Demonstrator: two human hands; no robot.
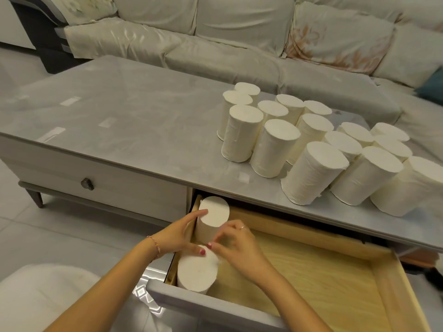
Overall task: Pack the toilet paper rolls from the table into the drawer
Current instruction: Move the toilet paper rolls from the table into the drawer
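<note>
Several white toilet paper rolls stand upright on the right half of the grey table. Below them the wooden drawer is pulled out. Two rolls stand upright along its left wall: a far roll and a near roll. My left hand holds the far roll's left side, thumb resting on the near roll's top. My right hand grips the same far roll from the right, fingers curled on its side.
A closed drawer with a dark knob is on the table's left front. A sofa with pale covers runs behind the table. A white cushion lies at the lower left. Most of the drawer floor is bare wood.
</note>
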